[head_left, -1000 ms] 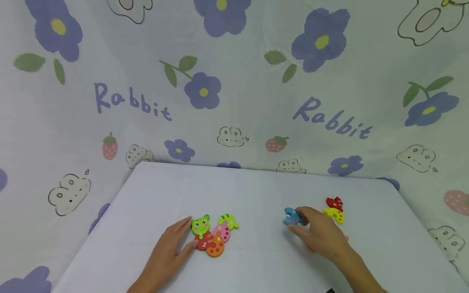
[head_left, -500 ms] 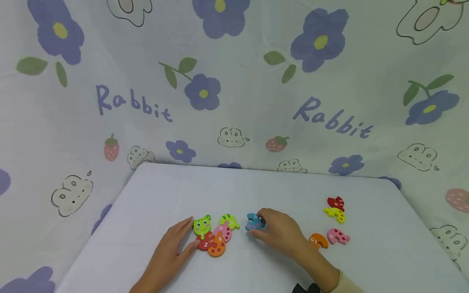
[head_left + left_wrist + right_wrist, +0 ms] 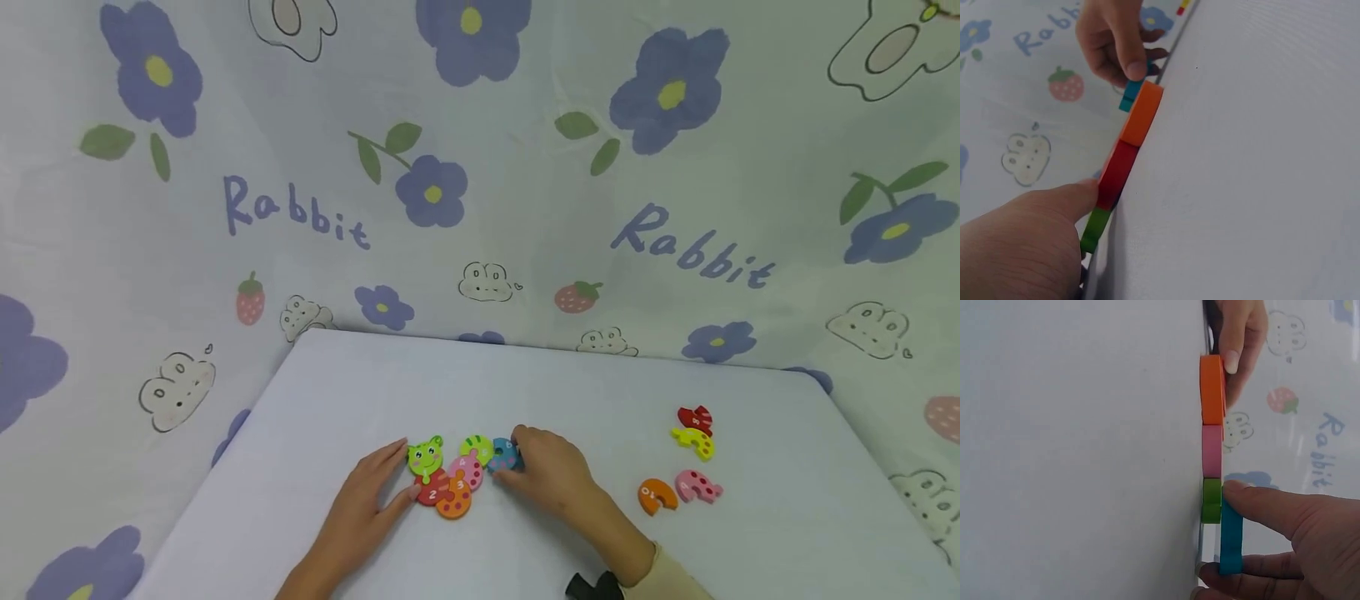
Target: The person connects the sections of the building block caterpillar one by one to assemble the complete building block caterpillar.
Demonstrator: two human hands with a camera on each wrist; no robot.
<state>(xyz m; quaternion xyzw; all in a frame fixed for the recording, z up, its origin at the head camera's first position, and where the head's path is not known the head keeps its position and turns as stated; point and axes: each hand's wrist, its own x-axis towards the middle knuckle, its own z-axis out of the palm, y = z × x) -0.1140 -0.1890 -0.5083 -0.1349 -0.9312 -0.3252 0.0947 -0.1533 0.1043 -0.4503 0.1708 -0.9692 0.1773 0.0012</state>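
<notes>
A caterpillar number puzzle joins a smiling green head [image 3: 425, 457], a red piece 2 [image 3: 430, 488], an orange piece 3 [image 3: 454, 499], a pink piece 4 [image 3: 468, 472] and a striped green piece [image 3: 475, 448]. My left hand [image 3: 365, 498] holds its left end, fingertips at the head and thumb on the red piece's edge. With thumb and fingers, my right hand [image 3: 553, 472] pinches a blue dotted piece [image 3: 503, 455] at the chain's right end. In the right wrist view the blue piece [image 3: 1231, 540] sits higher than the green piece [image 3: 1211, 501], right at its edge.
Toward the right of the white table [image 3: 570, 392] lie a red piece [image 3: 696, 419], a yellow piece [image 3: 697, 443], a pink piece [image 3: 697, 485] and an orange piece [image 3: 657, 496]. A patterned cloth [image 3: 525, 233] rises behind the table.
My right hand has carried the blue piece leftward from near the loose pieces to the green end of the chain. My left hand has stayed at the puzzle's left end.
</notes>
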